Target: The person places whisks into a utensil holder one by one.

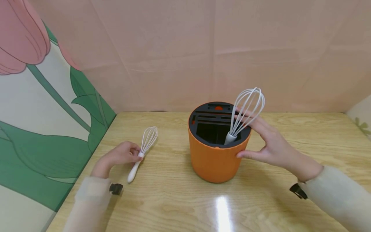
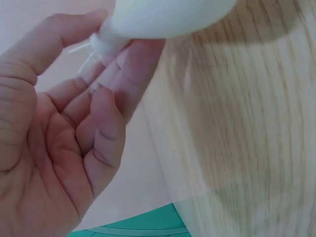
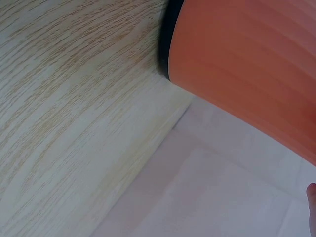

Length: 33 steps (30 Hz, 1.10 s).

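Observation:
My left hand [image 1: 123, 153] pinches a small white whisk [image 1: 134, 171] at its neck, low over the left part of the table. In the left wrist view its pale handle [image 2: 170, 17] comes out from between thumb and fingers. An orange utensil holder [image 1: 215, 164] with a black slotted top stands upright at mid-table. A second white whisk [image 1: 230, 138] stands in its large front compartment, wires up, leaning right. My right hand [image 1: 273, 146] grips the holder's right side, thumb on the front wall, other fingers at the rim, partly behind the whisk's wires.
The wooden table [image 1: 168, 193] meets a pinkish wall covering [image 1: 162, 64] just behind the holder. At left, a wall panel with a tulip and green leaves [image 1: 37, 151] borders the table edge. Dark clips [image 1: 116, 188] show at both cuffs.

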Tool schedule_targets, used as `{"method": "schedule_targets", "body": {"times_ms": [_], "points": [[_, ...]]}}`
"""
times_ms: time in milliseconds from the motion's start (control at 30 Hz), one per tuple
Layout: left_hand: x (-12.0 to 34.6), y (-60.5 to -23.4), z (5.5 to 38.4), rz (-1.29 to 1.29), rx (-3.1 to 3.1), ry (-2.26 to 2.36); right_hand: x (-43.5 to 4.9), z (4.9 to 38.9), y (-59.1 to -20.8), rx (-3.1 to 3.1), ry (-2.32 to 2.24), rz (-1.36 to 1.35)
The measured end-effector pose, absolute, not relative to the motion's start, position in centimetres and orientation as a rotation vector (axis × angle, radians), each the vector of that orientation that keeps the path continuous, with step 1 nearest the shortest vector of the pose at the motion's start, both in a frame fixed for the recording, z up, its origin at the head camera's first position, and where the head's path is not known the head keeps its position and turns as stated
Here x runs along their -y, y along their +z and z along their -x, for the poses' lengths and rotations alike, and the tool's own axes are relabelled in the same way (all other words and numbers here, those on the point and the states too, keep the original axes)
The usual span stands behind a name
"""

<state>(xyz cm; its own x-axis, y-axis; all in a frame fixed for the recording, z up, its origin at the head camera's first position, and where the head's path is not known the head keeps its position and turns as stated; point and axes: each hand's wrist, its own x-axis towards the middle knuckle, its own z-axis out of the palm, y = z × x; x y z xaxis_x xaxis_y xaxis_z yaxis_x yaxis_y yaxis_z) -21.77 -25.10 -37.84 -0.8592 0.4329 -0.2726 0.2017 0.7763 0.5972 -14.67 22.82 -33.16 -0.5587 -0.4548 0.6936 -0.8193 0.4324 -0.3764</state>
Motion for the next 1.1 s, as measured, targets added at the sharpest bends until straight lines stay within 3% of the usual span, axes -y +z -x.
{"method": "schedule_targets", "body": {"times_ms": [1100], "points": [[21.7, -33.5, 20.0, -0.795, -2.534, 0.958, -22.8, 14.8, -33.1, 2.187, 0.989, -1.091]]}}
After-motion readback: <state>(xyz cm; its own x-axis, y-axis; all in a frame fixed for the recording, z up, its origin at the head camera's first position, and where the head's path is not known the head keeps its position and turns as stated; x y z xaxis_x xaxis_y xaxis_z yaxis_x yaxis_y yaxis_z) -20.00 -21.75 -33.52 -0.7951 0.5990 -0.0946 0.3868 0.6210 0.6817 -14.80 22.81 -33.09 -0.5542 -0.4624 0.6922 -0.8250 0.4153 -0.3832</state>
